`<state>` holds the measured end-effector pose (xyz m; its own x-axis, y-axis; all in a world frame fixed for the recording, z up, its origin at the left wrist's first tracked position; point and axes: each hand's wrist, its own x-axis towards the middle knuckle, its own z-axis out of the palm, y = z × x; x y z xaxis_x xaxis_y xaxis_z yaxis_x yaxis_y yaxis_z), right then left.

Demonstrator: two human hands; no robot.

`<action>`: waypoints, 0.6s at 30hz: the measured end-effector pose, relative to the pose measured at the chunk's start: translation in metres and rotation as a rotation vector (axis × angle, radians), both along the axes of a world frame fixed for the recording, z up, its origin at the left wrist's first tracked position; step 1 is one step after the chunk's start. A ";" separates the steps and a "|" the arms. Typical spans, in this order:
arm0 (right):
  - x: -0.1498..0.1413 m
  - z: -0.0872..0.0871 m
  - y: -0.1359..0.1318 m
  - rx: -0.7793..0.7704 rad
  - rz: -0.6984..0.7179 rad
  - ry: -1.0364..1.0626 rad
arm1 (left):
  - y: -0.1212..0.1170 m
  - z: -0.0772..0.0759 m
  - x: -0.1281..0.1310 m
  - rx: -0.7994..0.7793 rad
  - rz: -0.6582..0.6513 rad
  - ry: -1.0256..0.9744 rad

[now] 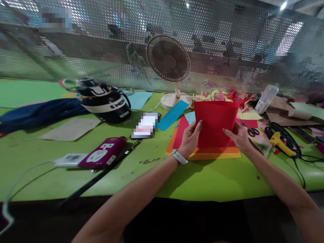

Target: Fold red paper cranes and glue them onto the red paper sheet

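Two bare forearms (pixel 141 192) reach in from the bottom edge over a bright green worktop (pixel 141 184), the left one wearing a white wristband (pixel 179 157). The left hand (pixel 189 139) and right hand (pixel 240 137) hold a red sheet of paper (pixel 216 123) up between them, one at each side; each grip is closed on it, with the thumb on the near face. The sheet is right of centre, over a layered pile of coloured paper (pixel 222 154). A blue paper strip (pixel 173 115) lies left of the pile, beside a smartphone (pixel 145 125). Farther left are a purple power strip (pixel 103 153) and a black-and-white jug (pixel 106 105). To the right lie scissors (pixel 251 131) and a yellow glue gun (pixel 280 145). Behind, a desk fan (pixel 168 58) stands before a perforated metal screen (pixel 98 69), with crumpled paper scraps (pixel 216 96) near its base
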<state>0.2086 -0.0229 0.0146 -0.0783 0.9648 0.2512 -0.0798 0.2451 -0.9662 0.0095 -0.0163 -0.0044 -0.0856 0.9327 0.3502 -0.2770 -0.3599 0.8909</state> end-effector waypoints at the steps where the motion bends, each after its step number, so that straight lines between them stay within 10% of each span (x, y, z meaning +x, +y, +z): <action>1: 0.000 0.000 0.000 -0.002 -0.003 0.001 | -0.001 0.000 0.000 0.004 0.004 0.010; 18: -0.003 0.003 -0.001 -0.015 -0.023 0.010 | -0.004 0.003 -0.001 0.044 -0.034 0.067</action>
